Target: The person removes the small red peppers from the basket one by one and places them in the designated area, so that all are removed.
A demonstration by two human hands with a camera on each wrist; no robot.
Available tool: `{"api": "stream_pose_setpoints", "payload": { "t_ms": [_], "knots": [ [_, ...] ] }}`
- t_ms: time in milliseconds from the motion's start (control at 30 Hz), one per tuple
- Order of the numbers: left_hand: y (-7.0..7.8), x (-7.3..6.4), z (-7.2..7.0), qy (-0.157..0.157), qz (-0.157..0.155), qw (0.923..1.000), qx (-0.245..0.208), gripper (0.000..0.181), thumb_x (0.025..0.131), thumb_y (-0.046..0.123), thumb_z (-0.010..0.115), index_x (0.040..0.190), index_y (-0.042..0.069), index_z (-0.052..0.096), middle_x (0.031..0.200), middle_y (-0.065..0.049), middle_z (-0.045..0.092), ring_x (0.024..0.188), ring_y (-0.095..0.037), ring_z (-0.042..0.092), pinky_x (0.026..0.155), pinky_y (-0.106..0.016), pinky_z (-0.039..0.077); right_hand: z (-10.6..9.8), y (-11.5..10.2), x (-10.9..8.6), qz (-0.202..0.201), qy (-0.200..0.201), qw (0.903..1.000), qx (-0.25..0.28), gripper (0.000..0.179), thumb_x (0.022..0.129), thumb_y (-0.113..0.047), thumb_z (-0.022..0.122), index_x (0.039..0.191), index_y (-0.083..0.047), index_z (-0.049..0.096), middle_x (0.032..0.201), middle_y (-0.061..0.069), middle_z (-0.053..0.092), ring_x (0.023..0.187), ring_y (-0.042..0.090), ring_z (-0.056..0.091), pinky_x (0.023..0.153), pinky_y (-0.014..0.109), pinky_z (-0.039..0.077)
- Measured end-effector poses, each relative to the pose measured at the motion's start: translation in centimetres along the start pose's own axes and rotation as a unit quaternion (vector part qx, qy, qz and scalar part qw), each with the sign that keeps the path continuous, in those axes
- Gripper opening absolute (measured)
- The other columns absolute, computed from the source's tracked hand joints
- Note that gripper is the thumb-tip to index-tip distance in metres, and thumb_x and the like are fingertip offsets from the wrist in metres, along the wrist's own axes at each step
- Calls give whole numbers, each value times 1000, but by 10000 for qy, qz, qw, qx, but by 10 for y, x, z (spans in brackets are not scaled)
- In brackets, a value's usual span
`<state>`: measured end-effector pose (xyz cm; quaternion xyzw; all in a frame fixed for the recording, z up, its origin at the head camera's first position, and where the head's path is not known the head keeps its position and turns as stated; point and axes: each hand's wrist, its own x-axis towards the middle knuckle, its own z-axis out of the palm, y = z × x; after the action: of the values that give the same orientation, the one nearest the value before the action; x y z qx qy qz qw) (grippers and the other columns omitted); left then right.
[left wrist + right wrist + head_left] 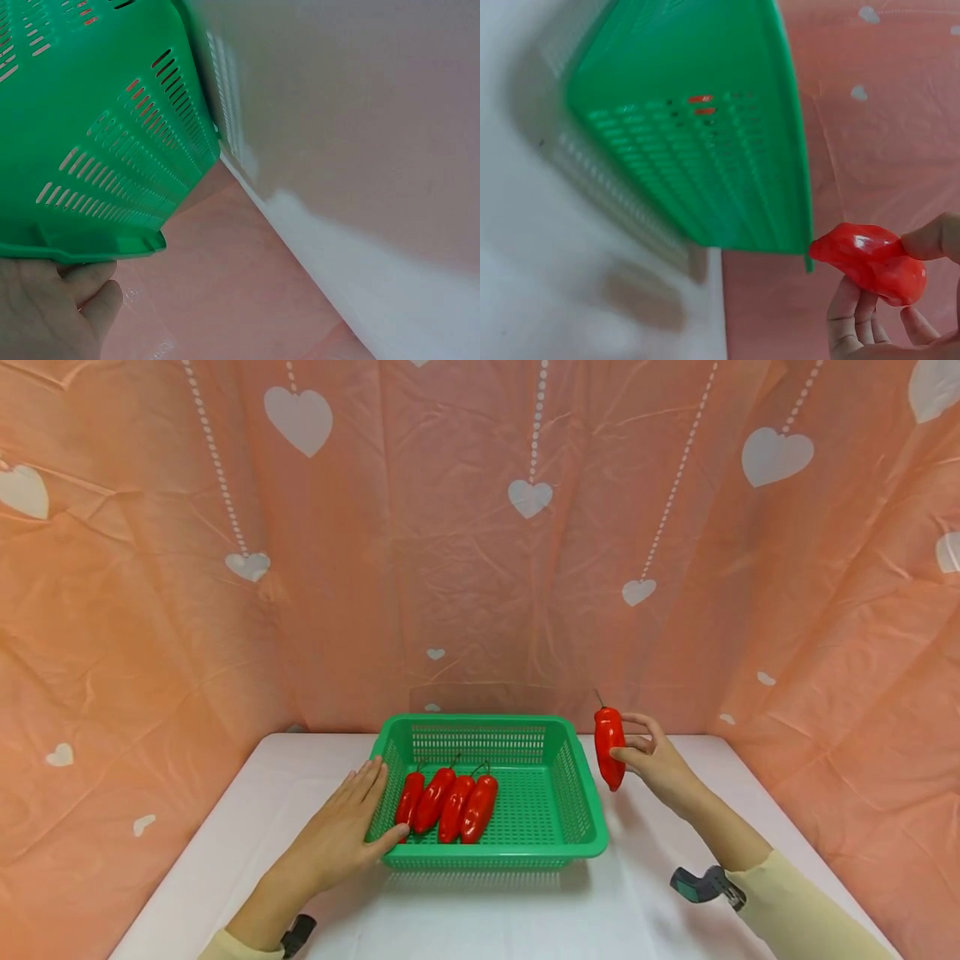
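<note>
In the head view, a green plastic basket (525, 852) stands on the table with several red chili peppers (438, 806) side by side in its left half, stems toward the back. My left hand (341, 827) rests on the basket's left rim, fingers extended along it and thumb over the front left corner. To the right of the basket, my right hand (660, 768) pinches one more red chili pepper (609, 747) between thumb and fingers, above the table, its stem pointing up. The right wrist view shows that pepper (877, 259) beside the basket's rim (799, 150).
A white cloth covers the table (480, 910). Behind and on both sides hangs a pink curtain (465, 568) with white hearts. A dark strap device (705, 887) sits at the right wrist. The basket's right half shows its bare perforated floor.
</note>
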<state>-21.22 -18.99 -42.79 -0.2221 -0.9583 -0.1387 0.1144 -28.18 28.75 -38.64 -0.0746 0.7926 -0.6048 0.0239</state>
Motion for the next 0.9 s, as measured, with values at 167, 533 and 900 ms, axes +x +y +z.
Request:
{"api": "stream_pose_setpoints", "payload": {
  "t_ms": [167,533,900],
  "knots": [
    [-1,0,1,2,-6,10000,6,93,103,56,64,163,-9,35,173,-24,30,161,-43,26,131,-58,24,-7,11,-6,272,27,9996,-107,73,109,-14,62,165,-3,18,142,32,57,120,31,65,100,31,60],
    [0,0,1,-11,-28,10000,-67,94,103,56,64,163,-9,34,173,-24,31,162,-42,25,131,-58,24,-14,38,-9,635,21,9978,-165,73,108,-14,63,164,-1,17,139,32,58,120,31,64,104,41,60],
    [-1,0,0,-36,-52,10000,-72,94,103,57,63,163,-8,34,174,-22,30,162,-42,24,131,-58,23,-13,60,-5,1149,-174,9931,-160,75,105,-15,65,165,-5,20,150,38,47,136,51,52,100,46,63]
  ]
}}
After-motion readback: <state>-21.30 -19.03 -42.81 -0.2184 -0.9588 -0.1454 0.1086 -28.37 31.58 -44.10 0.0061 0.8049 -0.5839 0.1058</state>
